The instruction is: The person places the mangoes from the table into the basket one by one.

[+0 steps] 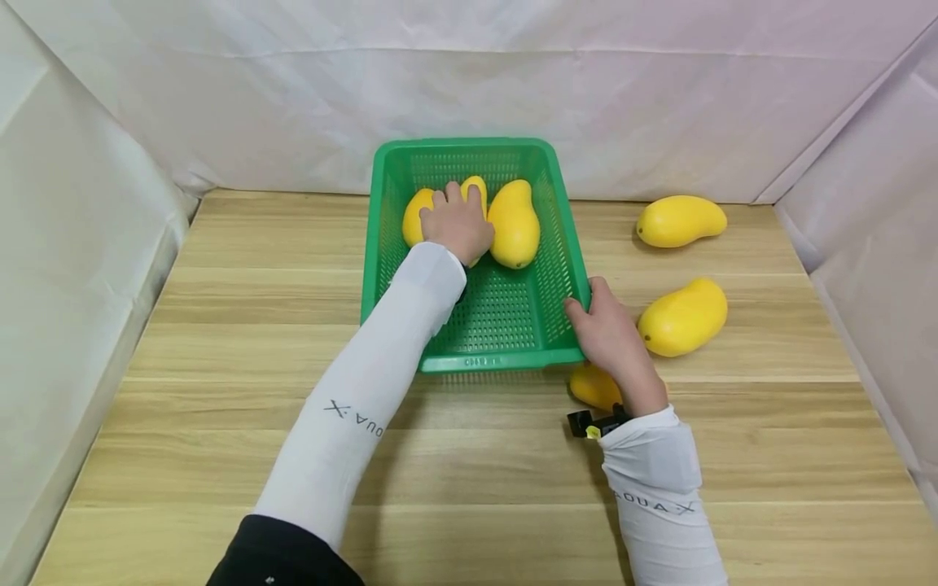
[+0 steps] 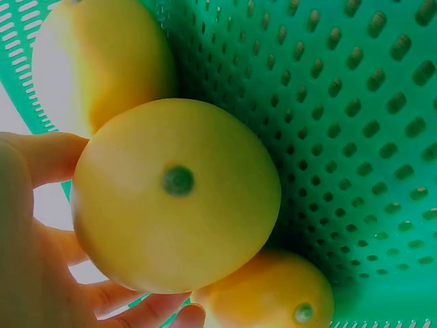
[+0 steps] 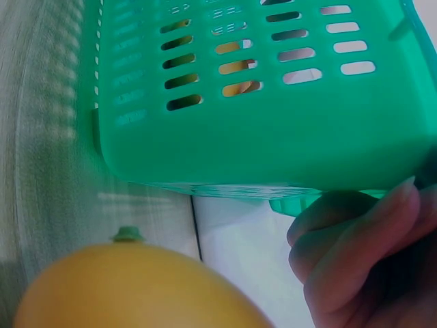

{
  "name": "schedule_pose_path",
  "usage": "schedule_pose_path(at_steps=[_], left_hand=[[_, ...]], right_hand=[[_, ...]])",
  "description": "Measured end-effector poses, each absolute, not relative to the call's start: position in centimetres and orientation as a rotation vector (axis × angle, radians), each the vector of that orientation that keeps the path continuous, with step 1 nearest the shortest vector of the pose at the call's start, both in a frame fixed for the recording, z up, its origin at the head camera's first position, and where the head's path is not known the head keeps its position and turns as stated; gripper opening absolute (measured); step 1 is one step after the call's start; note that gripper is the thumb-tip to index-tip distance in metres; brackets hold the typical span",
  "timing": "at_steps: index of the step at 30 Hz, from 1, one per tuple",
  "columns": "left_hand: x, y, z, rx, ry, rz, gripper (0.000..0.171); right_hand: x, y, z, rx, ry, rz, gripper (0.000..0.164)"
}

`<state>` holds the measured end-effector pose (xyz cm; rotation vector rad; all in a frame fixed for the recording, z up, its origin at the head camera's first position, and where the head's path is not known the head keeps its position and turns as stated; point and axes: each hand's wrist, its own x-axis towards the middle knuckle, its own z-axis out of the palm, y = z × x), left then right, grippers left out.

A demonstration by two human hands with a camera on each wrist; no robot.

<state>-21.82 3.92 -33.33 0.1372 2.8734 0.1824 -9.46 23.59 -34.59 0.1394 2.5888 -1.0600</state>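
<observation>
A green plastic basket (image 1: 487, 360) with slotted walls holds three yellow mangoes. My left hand (image 1: 459, 224) reaches inside and grips the middle mango (image 2: 177, 195), fingers around its side and its round stem end facing the wrist camera. One mango (image 1: 416, 218) lies to its left, and another (image 1: 515, 224) to its right. At the basket's near right corner, my right hand (image 1: 614, 338) grips the rim, thumb on the inner side and fingers curled outside. In the right wrist view these fingers (image 3: 362, 253) sit under the rim.
To the right of the basket, two mangoes, a far one (image 1: 681, 221) and a nearer one (image 1: 683, 317), lie on the wooden table (image 1: 242, 391). A third mango (image 1: 593, 387) is partly hidden below my right wrist. White cloth walls (image 1: 469, 89) surround the table's back and sides.
</observation>
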Motion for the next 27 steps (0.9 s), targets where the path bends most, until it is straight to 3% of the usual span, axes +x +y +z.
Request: schedule_pose_path(at_steps=[14, 27], left_hand=[[-21.1, 2.1, -30.4, 0.205, 2.825, 0.26, 0.071], [-18.9, 1.1, -28.2, 0.302, 2.884, 0.174, 0.069]], right_hand=[[-10.1, 23.4, -34.8, 0.1, 2.573, -1.051, 0.041], [-10.6, 24.1, -35.0, 0.095, 2.576, -1.035, 0.046]])
